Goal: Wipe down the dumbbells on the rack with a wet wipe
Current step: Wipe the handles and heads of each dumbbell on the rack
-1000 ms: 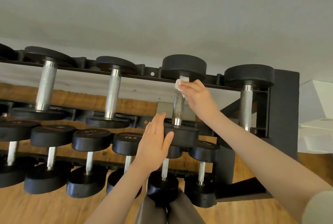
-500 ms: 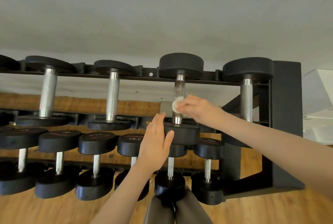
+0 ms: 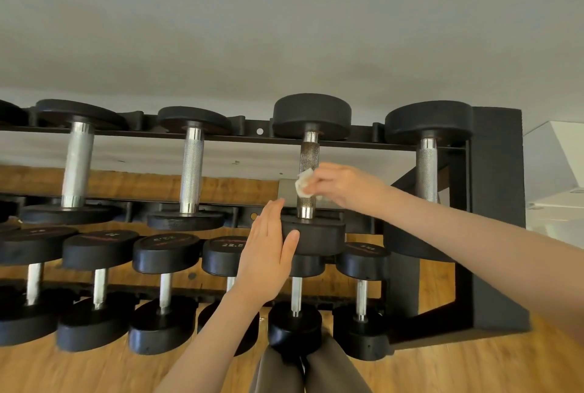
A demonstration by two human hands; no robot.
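A pale grey wall [image 3: 284,20] is filling the upper part of the view. A wooden floor [image 3: 442,370] is showing below and running on behind the lower tiers as a brown band. Off to the right, a white boxy unit [image 3: 559,171] is standing against the wall. At the bottom edge, the person's legs in grey trousers [image 3: 303,373] are showing close together

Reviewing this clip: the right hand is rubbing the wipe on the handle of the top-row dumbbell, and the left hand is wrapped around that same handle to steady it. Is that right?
Not quite. The head view shows the left hand flat and open against the near black end of the dumbbell, not wrapped around the handle. The rest holds: the right hand presses the wipe to that handle.
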